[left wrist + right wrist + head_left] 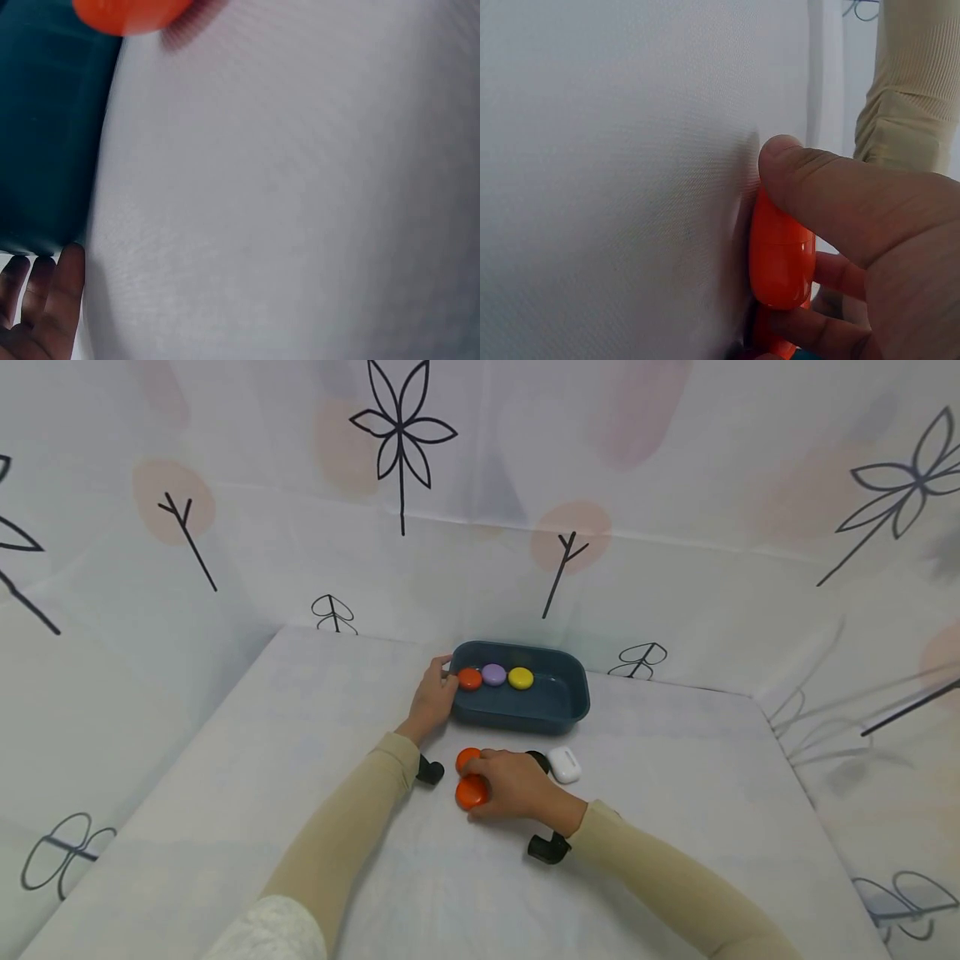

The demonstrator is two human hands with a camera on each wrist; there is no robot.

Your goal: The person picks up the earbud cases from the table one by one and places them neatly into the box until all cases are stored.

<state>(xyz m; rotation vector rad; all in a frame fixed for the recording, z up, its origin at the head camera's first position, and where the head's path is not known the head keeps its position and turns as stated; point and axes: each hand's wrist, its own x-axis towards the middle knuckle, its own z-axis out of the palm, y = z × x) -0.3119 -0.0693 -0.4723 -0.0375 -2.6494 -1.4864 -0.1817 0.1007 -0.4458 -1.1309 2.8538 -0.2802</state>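
A dark teal tray (517, 721) holds an orange disc (469, 678), a purple disc (493, 675) and a yellow disc (521, 678) in a row. My left hand (432, 700) touches its left end; in the left wrist view, straight fingers (69, 281) meet the end wall. In front of the tray, my right hand (517, 787) pinches a glossy orange disc (471, 793) low over the cloth. Seen from the right wrist, this orange disc (782, 259) is rounded, with a thin seam. Just beyond it lies another orange disc (468, 758), partly covered by my fingers.
Right of the right hand lies a small white rounded case (564, 765), beside a black object (538, 761) partly hidden by that hand. A white cloth (420, 877) covers the table. Patterned fabric walls (480, 568) rise behind the tray and at both sides.
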